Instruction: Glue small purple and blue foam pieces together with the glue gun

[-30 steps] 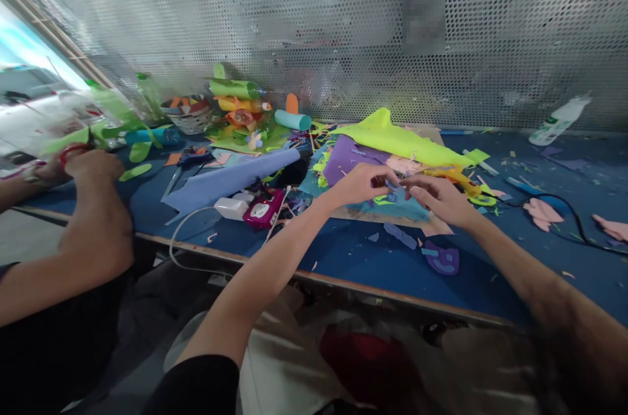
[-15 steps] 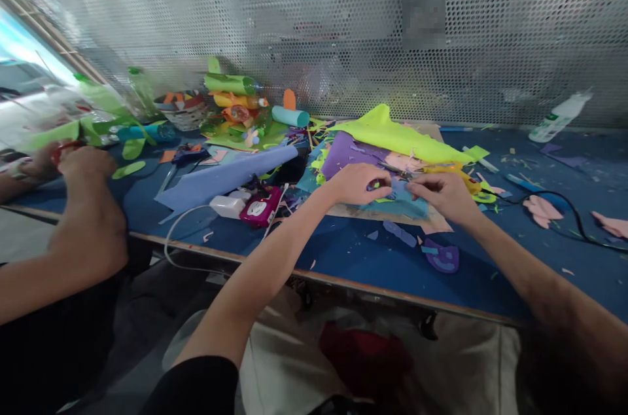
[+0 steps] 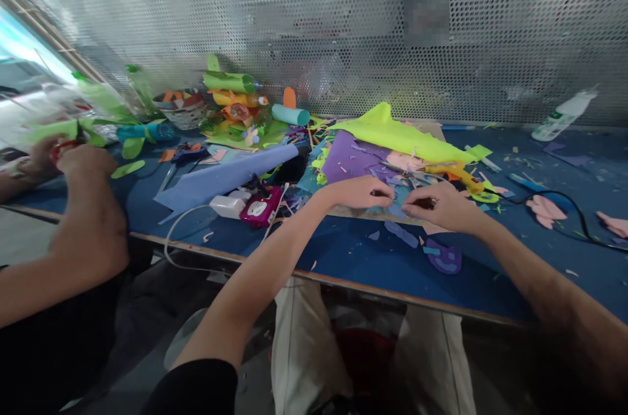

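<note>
My left hand (image 3: 366,192) hovers low over the cluttered middle of the table, thumb and fingers curled into a pinch. Facing it, fingertips a short gap away, my right hand (image 3: 434,207) is pinched too. Light-blue material shows between the two hands, but what either pinch holds is too small to tell. Just behind them lie a pair of scissors (image 3: 408,174) and a yellow glue gun (image 3: 456,173) with a black cord. A purple sheet (image 3: 346,160) and a bright yellow-green sheet (image 3: 392,137) are spread beyond the scraps.
A magenta box (image 3: 262,207) and a white plug adapter (image 3: 228,206) sit left of my forearm, near a rolled periwinkle sheet (image 3: 226,173). At the right stands a tilted white glue bottle (image 3: 564,115). A co-worker's hands (image 3: 83,156) hold something red at far left.
Both hands have come slightly down toward the table's front edge, still pinched and facing each other. More of the glue gun and scissors shows. My legs below the table have shifted.
</note>
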{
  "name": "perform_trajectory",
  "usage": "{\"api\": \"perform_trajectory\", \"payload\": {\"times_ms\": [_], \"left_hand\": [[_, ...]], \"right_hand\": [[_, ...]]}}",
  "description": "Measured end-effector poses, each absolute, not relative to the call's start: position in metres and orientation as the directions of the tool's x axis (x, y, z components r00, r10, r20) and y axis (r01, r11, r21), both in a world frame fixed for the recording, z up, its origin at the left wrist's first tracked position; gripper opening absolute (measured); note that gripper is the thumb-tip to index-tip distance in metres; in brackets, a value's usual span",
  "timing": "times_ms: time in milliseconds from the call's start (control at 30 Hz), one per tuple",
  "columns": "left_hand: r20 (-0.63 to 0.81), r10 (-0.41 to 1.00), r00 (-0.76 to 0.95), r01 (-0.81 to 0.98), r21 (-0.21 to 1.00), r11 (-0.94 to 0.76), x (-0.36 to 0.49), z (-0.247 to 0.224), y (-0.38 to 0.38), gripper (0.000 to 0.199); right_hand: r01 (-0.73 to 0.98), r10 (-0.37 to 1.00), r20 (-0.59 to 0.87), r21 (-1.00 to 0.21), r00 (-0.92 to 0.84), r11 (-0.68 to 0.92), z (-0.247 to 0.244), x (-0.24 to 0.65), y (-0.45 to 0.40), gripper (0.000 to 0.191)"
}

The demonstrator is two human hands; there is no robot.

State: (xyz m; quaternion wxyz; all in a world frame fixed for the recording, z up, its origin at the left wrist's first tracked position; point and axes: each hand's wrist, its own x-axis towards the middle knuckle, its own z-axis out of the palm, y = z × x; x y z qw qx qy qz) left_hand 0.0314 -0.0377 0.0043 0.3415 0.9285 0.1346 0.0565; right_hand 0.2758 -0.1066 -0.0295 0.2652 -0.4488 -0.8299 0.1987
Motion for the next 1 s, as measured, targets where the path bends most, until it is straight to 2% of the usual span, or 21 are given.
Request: {"api": "perform_trajectory", "payload": {"times_ms": [133,300,500,733,1000], "left_hand": [[-0.087,0.25,0.964,0.241,0.681,-0.692,0.034,0.0,-0.036,0.028],[-0.114,0.23,0.966,0.247,0.665,-0.705,0.035,0.0,-0.04,0.025],[-0.149,0.233,0.961,0.274,0.63,-0.726,0.034,0.001,-0.045,0.025],[-0.112,0.25,0.962,0.271,0.524,-0.807,0.036,-0.004,-0.048,0.022],[-0.09,0.267,0.959,0.28,0.402,-0.872,0.04,-0.011,-0.049,0.019]], "right_hand": [[0.607,0.844,0.136,-0.636,-0.519,0.476,-0.033,0.274,-0.108,0.023],[0.644,0.838,0.095,-0.595,-0.538,0.481,-0.031,0.274,-0.111,0.021],[0.627,0.826,0.045,-0.628,-0.562,0.461,-0.032,0.27,-0.113,0.022],[0.648,0.808,0.042,-0.573,-0.588,0.502,-0.039,0.267,-0.112,0.02],[0.714,0.809,0.023,-0.456,-0.587,0.531,-0.038,0.265,-0.114,0.019]]}}
